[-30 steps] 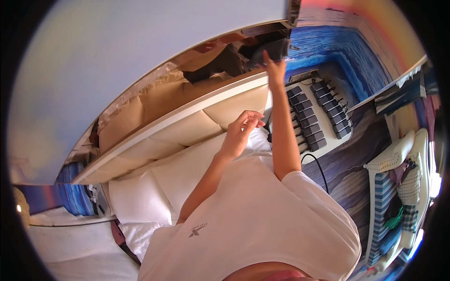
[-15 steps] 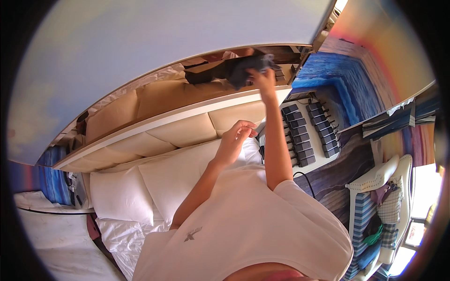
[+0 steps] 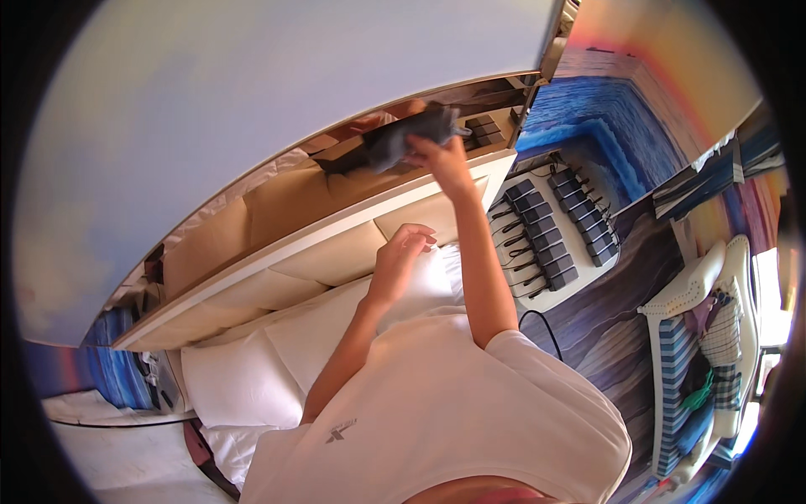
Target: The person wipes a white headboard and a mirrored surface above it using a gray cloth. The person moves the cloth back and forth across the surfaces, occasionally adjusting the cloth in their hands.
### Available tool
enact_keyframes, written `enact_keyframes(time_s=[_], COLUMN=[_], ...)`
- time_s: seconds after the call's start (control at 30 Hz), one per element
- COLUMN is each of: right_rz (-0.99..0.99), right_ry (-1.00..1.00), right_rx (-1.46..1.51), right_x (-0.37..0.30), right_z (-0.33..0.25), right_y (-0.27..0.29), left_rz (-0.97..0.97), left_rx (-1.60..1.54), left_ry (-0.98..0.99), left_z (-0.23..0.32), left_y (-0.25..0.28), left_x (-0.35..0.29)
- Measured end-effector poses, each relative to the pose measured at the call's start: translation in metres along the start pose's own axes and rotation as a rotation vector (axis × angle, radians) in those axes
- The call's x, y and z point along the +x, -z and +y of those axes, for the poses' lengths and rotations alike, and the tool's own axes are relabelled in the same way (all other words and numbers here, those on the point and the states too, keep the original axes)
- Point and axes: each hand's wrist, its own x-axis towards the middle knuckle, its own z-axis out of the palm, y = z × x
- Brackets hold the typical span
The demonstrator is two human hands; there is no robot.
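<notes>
A dark grey cloth (image 3: 388, 144), smeared by motion, is gripped in my right hand (image 3: 445, 164). My right arm reaches up and forward, and the cloth lies against the mirrored strip (image 3: 294, 186) above the headboard (image 3: 336, 256). The strip reflects the cloth as a dark shape beside it. Lower down, my left hand (image 3: 400, 260) hovers before the cream padded headboard, above the white pillows (image 3: 243, 382). Its fingers are loosely bent with nothing in them.
At the right, a white bedside surface (image 3: 525, 298) carries two rows of black boxes (image 3: 546, 239) with cables. Beyond stands a cream armchair (image 3: 688, 281) with clothes on it. A large pale panel (image 3: 277, 92) spans the wall above the mirrored strip.
My right hand and the cloth have slid left along the mirrored strip. My left hand has shifted slightly left, and the whole view has turned a little.
</notes>
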Motion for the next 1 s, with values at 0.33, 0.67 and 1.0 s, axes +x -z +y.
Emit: enact_keyframes(time_s=[0.33,0.67,1.0], right_rz=[0.318,0.334,0.11], right_ry=[0.276,0.203,-0.096], right_rx=[0.145,0.341,-0.038], right_x=[0.054,0.036,0.017], right_z=[-0.09,-0.07,0.003], right_y=[0.132,0.116,0.092], left_rz=[0.036,0.053,-0.001], left_rx=[-0.017,0.001,-0.054], left_ry=[-0.006,0.005,-0.027], left_z=[-0.011,-0.008,-0.008], left_y=[-0.017,-0.035,-0.026], left_x=[0.01,0.01,0.008])
